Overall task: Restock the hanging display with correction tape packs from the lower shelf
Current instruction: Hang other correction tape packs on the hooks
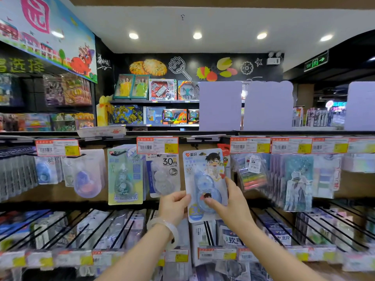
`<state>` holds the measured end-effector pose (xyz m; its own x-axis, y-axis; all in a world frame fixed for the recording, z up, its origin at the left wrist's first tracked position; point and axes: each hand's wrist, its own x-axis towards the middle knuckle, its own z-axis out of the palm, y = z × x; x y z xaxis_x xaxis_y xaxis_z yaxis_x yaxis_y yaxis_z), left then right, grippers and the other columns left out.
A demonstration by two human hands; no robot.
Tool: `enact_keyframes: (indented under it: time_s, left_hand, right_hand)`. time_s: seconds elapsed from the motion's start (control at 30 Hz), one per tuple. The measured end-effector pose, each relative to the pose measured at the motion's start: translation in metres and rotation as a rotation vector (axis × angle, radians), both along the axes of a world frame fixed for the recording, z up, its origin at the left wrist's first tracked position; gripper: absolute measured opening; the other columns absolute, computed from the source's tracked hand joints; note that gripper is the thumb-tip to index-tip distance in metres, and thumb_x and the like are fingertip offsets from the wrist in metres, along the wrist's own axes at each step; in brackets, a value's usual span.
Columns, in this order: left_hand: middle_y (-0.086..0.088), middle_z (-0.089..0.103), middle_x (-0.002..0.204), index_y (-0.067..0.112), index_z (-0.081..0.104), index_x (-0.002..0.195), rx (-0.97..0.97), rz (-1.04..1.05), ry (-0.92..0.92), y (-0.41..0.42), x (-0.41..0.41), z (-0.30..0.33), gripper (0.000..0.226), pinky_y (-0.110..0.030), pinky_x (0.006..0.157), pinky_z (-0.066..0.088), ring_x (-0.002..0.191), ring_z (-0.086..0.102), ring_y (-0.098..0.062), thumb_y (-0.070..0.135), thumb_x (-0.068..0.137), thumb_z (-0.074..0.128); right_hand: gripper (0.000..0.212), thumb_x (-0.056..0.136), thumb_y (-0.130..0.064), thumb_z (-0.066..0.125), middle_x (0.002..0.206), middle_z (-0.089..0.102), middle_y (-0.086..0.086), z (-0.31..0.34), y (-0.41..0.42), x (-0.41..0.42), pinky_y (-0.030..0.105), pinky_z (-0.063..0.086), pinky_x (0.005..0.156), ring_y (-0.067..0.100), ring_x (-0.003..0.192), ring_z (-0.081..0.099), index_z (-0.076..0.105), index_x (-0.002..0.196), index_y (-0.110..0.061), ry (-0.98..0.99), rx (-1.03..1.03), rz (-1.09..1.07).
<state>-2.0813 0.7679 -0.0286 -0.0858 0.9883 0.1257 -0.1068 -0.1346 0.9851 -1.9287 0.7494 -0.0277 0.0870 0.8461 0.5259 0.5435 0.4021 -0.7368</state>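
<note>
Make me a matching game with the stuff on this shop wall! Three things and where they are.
Things:
1. blue pack
2. green pack
3. bracelet

Places:
A. on the left wrist
B. hanging left of the 30m pack
C. held by both hands, left hand and right hand

Pairs: 1-C, 2-B, 3-A

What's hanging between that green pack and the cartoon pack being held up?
In the head view, a white "30m" correction tape pack hangs between the green pack and the cartoon pack, which both hands, left hand and right hand, hold.
</note>
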Motion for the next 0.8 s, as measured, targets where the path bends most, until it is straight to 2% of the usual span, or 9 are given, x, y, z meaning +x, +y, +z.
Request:
enact_keyframes:
  time_s: [0.1,0.2,0.3,0.4,0.47,0.53,0.6,0.7,0.8]
  left_hand:
    - [-0.019,0.068,0.092,0.001,0.067,0.101,0.011,0.028,-0.006,0.010,-0.002,-0.007,0.014,-0.047,0.083,0.054,0.080,0.064,-0.029,0.004,0.091,0.056]
    - [-0.019,0.068,0.093,-0.002,0.065,0.105,-0.012,0.064,-0.015,0.027,-0.002,-0.010,0.018,-0.051,0.085,0.053,0.081,0.063,-0.031,0.006,0.090,0.059]
    - [-0.014,0.067,0.087,0.005,0.068,0.087,-0.018,0.153,0.035,0.045,0.001,-0.011,0.006,-0.053,0.089,0.052,0.089,0.065,-0.035,0.008,0.086,0.064]
    - [-0.009,0.064,0.079,0.012,0.068,0.075,-0.009,0.248,0.147,0.053,0.007,-0.003,0.011,-0.041,0.088,0.053,0.088,0.065,-0.032,0.009,0.084,0.063]
    - [-0.010,0.063,0.079,0.014,0.065,0.068,-0.011,0.305,0.212,0.063,0.010,0.001,0.018,-0.030,0.079,0.050,0.082,0.060,-0.026,0.009,0.085,0.059]
    - [-0.013,0.068,0.091,0.008,0.072,0.084,-0.016,0.359,0.251,0.073,0.014,0.005,0.015,-0.025,0.075,0.042,0.091,0.061,-0.027,0.010,0.087,0.057]
    - [-0.014,0.068,0.106,0.003,0.069,0.105,-0.003,0.380,0.280,0.086,0.018,0.004,0.022,-0.026,0.081,0.043,0.103,0.061,-0.028,0.012,0.089,0.056]
    - [-0.009,0.066,0.109,0.007,0.062,0.114,0.077,0.297,0.365,0.103,0.023,-0.005,0.025,-0.031,0.088,0.046,0.105,0.061,-0.026,0.014,0.092,0.052]
    - [0.001,0.063,0.116,0.017,0.055,0.123,0.144,0.196,0.374,0.118,0.022,-0.018,0.037,-0.035,0.096,0.047,0.109,0.060,-0.020,0.010,0.087,0.058]
  right_hand:
    - [0.086,0.081,-0.037,0.070,0.145,0.035,0.001,-0.006,0.006,-0.002,0.023,0.031,0.102,0.015,0.134,0.035,0.020,0.149,-0.019,-0.009,0.008,-0.010]
    - [0.084,0.083,-0.038,0.068,0.145,0.035,0.003,-0.006,0.020,-0.004,0.026,0.033,0.103,0.017,0.134,0.036,0.019,0.149,-0.019,-0.015,-0.013,-0.018]
    - [0.082,0.082,-0.039,0.068,0.140,0.041,0.003,-0.005,0.039,-0.004,0.028,0.037,0.101,0.017,0.129,0.040,0.024,0.148,-0.019,-0.033,-0.026,-0.030]
    - [0.074,0.081,-0.040,0.068,0.130,0.045,-0.002,-0.005,0.058,-0.003,0.027,0.040,0.096,0.014,0.124,0.043,0.031,0.143,-0.023,-0.027,-0.035,-0.023]
    - [0.070,0.082,-0.038,0.068,0.126,0.047,-0.002,-0.004,0.074,-0.004,0.025,0.039,0.090,0.014,0.121,0.044,0.034,0.141,-0.022,-0.029,-0.044,-0.019]
    - [0.073,0.082,-0.038,0.066,0.129,0.047,0.007,-0.003,0.090,-0.005,0.026,0.040,0.087,0.021,0.119,0.046,0.032,0.142,-0.015,-0.046,-0.093,-0.039]
    - [0.079,0.079,-0.046,0.065,0.129,0.047,0.010,-0.002,0.104,-0.006,0.029,0.041,0.087,0.023,0.119,0.045,0.031,0.142,-0.011,-0.066,-0.117,-0.058]
    - [0.100,0.067,-0.065,0.058,0.123,0.048,0.006,-0.001,0.119,-0.006,0.023,0.038,0.082,0.019,0.116,0.043,0.028,0.144,-0.009,-0.075,-0.079,-0.068]
    - [0.087,0.083,-0.042,0.065,0.141,0.039,0.008,0.000,0.136,-0.009,0.027,0.032,0.097,0.021,0.133,0.033,0.017,0.150,-0.014,-0.079,-0.112,-0.071]
